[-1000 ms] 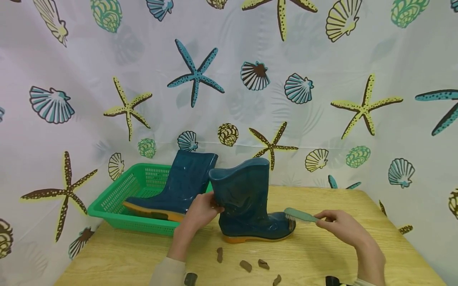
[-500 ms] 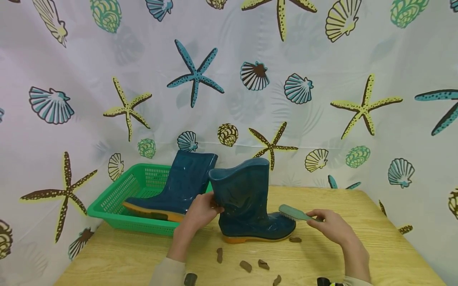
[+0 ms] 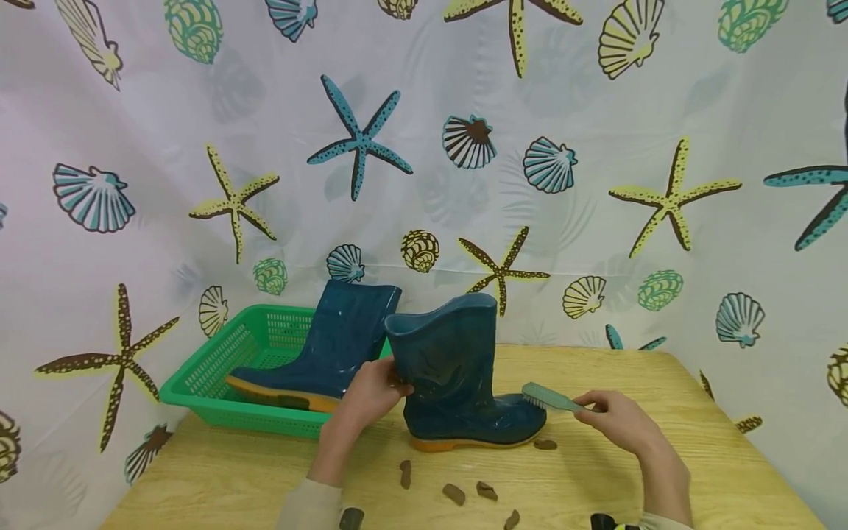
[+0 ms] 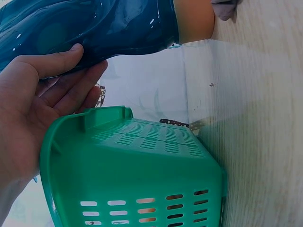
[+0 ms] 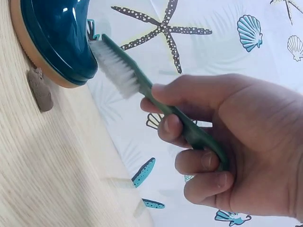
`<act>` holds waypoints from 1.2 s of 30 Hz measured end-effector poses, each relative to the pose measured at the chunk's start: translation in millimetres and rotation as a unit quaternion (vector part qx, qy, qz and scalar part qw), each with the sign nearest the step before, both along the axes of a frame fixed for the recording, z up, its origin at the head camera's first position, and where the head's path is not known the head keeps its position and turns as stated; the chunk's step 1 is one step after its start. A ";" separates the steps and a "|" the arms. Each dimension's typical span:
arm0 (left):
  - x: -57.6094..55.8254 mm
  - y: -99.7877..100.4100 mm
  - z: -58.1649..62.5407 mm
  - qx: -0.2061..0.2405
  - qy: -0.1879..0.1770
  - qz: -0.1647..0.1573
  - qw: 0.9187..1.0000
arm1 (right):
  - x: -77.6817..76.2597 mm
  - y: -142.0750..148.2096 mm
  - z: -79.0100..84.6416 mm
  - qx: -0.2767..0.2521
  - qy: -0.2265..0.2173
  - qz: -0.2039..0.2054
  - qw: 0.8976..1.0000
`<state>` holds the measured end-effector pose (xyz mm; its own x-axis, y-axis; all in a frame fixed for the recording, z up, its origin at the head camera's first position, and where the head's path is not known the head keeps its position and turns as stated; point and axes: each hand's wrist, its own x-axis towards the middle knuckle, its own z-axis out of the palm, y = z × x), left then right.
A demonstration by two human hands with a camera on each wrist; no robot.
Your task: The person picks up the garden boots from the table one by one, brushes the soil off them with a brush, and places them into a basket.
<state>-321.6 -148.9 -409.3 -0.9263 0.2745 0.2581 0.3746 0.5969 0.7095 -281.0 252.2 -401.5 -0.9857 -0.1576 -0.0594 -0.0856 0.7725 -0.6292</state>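
A dark blue rubber boot (image 3: 457,383) with an orange sole stands upright on the table, toe to the right. My left hand (image 3: 374,394) holds the back of its shaft, thumb on the near side and fingers behind, as the left wrist view shows. In my right hand (image 3: 619,423) is the handle of a green brush (image 5: 137,71) with white bristles. Those bristles (image 5: 116,71) are right at the top of the boot's toe. A brown clump (image 5: 40,90) lies on the table beside the toe.
To the left, a green plastic basket (image 3: 265,423) holds a second blue boot (image 3: 344,338), lying tilted with its shaft over the rim. Several brown clumps (image 3: 453,493) are scattered on the wooden table (image 3: 662,471) in front. A patterned curtain (image 3: 424,199) hangs behind.
The brush moved left over the toe, then slightly back to the right. A brown clump that was on the toe now lies on the table beside it. The left hand stayed put.
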 end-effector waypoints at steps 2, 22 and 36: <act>0.2 0.0 0.0 0.002 -0.001 0.001 1.000 | -0.4 1.4 0.0 0.016 0.001 -0.018 1.000; 0.4 0.1 0.2 0.001 0.003 0.000 1.000 | -5.5 -3.3 -5.3 -0.002 0.013 -0.001 1.000; 0.3 0.4 0.1 -0.001 0.001 0.003 1.000 | -10.6 -9.4 -9.4 0.006 0.018 -0.020 1.000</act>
<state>-321.3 -148.5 -409.2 -0.9276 0.2688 0.2594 0.3719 0.6001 0.7082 -291.6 242.7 -410.8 -0.9927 -0.1179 -0.0261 -0.0768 0.7835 -0.6167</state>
